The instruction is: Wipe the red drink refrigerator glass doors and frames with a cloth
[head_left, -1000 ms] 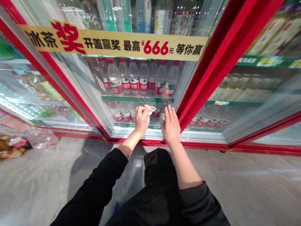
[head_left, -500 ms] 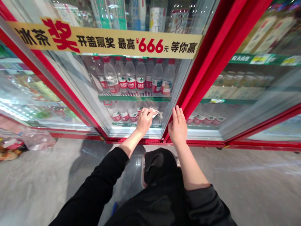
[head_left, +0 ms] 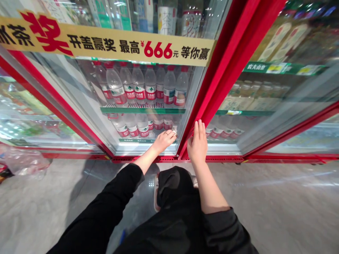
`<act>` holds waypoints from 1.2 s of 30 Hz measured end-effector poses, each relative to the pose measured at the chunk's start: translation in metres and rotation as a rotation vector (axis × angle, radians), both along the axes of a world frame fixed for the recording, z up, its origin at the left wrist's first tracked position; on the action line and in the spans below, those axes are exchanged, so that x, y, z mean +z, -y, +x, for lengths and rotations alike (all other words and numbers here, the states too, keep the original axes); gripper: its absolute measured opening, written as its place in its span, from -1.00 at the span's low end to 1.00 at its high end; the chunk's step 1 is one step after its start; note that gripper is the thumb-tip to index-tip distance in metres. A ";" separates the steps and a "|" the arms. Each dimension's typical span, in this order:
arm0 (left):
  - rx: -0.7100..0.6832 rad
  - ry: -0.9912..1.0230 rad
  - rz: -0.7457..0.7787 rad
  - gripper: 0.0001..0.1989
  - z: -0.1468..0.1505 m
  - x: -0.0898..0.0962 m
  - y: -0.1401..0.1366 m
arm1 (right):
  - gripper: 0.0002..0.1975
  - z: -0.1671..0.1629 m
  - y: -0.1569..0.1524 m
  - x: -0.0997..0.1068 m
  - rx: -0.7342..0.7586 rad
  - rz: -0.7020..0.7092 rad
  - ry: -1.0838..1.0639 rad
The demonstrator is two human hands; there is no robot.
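Note:
My left hand (head_left: 164,140) is closed on a crumpled white tissue (head_left: 174,129), mostly hidden by my fingers. It is at the lower right of the glass door (head_left: 148,148) of a drinks fridge. Flat against the red door frame (head_left: 197,106), to the right of that glass, lies my right hand (head_left: 198,143), its fingers stretched upward and nothing in it. Through the glass, water bottles (head_left: 139,86) with red caps stand on a shelf, and more bottles (head_left: 143,128) stand on the shelf below, just left of my left hand.
A yellow banner (head_left: 106,44) with large lettering crosses the door above the bottles. Further fridge doors adjoin on both sides, with drinks (head_left: 246,95) behind the right one. On the grey floor (head_left: 265,204) at the far left lies a clear plastic bag (head_left: 25,160).
My left hand has slid right and slightly down over the glass with the tissue, closer to the door frame. My right hand stays on the frame. The whole view has shifted a little.

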State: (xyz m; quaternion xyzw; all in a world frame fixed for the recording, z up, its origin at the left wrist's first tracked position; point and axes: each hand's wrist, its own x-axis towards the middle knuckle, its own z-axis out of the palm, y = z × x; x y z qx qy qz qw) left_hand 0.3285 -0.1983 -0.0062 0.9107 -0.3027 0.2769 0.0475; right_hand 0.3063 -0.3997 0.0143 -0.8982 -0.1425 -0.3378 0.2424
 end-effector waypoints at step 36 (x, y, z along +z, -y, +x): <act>0.265 -0.226 -0.213 -0.63 -0.026 -0.015 -0.067 | -0.77 0.001 -0.072 -0.023 0.230 1.008 -0.815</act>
